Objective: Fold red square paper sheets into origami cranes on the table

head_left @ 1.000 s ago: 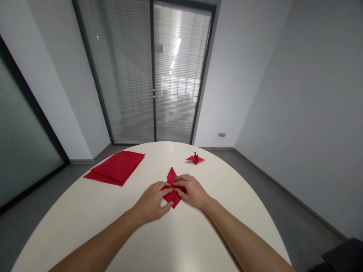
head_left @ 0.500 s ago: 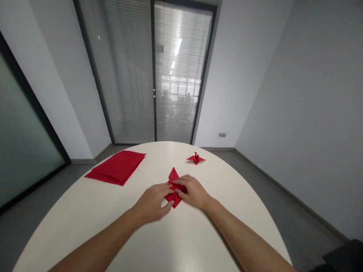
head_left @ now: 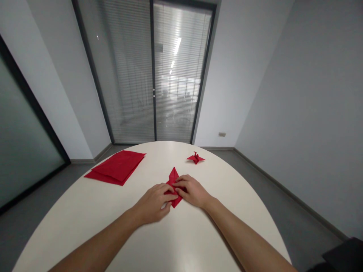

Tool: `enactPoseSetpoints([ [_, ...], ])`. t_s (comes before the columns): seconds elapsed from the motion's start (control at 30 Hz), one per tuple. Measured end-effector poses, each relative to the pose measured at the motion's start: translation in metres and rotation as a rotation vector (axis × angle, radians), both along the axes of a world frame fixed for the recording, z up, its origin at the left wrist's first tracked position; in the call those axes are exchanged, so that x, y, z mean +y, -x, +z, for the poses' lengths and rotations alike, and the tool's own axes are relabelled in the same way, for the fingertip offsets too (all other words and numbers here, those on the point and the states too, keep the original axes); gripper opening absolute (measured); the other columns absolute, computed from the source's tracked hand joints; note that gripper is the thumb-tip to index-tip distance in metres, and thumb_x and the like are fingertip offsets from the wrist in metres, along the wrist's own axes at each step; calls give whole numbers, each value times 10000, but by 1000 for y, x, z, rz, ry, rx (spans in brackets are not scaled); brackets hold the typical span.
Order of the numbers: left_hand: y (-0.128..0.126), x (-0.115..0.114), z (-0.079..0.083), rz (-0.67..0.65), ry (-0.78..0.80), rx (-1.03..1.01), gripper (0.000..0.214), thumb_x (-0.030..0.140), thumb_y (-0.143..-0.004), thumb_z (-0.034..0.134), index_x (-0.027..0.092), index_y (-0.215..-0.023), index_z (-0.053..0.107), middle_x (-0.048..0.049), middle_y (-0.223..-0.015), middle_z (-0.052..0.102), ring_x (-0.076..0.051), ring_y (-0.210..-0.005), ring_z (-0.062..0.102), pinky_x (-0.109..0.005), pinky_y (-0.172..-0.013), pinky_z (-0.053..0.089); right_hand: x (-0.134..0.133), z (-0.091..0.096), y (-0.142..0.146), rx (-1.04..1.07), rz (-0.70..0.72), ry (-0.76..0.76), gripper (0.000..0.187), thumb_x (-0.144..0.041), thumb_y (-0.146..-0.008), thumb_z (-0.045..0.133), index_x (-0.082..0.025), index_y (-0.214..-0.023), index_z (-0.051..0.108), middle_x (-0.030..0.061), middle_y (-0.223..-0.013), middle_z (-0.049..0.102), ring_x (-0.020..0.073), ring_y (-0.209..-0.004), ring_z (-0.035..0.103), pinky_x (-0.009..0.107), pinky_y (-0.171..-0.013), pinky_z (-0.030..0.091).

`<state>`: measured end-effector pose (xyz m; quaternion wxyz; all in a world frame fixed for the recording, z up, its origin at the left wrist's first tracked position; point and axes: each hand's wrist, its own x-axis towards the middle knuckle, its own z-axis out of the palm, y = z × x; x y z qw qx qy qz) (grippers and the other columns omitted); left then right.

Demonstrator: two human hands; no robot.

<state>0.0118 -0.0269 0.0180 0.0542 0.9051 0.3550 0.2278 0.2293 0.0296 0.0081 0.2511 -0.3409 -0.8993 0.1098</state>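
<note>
A partly folded sheet of red origami paper (head_left: 174,174) lies flat on the table, one point away from me and one towards me. My left hand (head_left: 154,203) is on its left side, fingers bent and pressing on the folds near the centre. From the right, my right hand (head_left: 194,191) grips the paper, with its thumb and fingers on the middle. The fingertips of both hands almost meet there and cover the centre folds.
On the round white table (head_left: 159,241), a stack of red paper sheets (head_left: 119,166) lies at the left. A finished red paper crane (head_left: 195,158) stands at the back right. A dark object (head_left: 344,255) shows at the lower right corner, beyond the table edge.
My left fingers have shifted slightly inward over the centre of the paper, and the left thumb has drawn in a little. My right hand and the paper stay nearly in place.
</note>
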Motion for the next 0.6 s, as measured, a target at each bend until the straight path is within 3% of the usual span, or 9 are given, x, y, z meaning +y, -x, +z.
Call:
enactPoseSetpoints([
  [0.2, 2, 1, 1, -49, 18, 31, 432, 66, -772, 518, 272, -1078, 743, -51, -1104, 683, -235, -1054, 607, -384, -955, 503, 1, -2, -1, 5, 0, 4, 265, -212, -924, 614, -247, -1151, 746, 76, -1195, 702, 230, -1108, 622, 391, -990, 483],
  [0.47, 5, -2, 5, -217, 32, 18, 337, 56, -714, 508, 254, -848, 746, -17, -1046, 711, -207, -970, 639, -349, -933, 503, 2, -5, -2, 3, 2, -14, 272, -218, -925, 606, -249, -1161, 739, 74, -1216, 696, 232, -1125, 619, 391, -1001, 486],
  [0.6, 6, 0, 1, -201, 15, -42, 394, 58, -743, 478, 244, -957, 751, -22, -1070, 735, -199, -970, 663, -349, -937, 514, 3, -5, -3, -6, 10, -36, 281, -218, -912, 615, -231, -1166, 735, 87, -1272, 674, 244, -1175, 605, 409, -1034, 474],
])
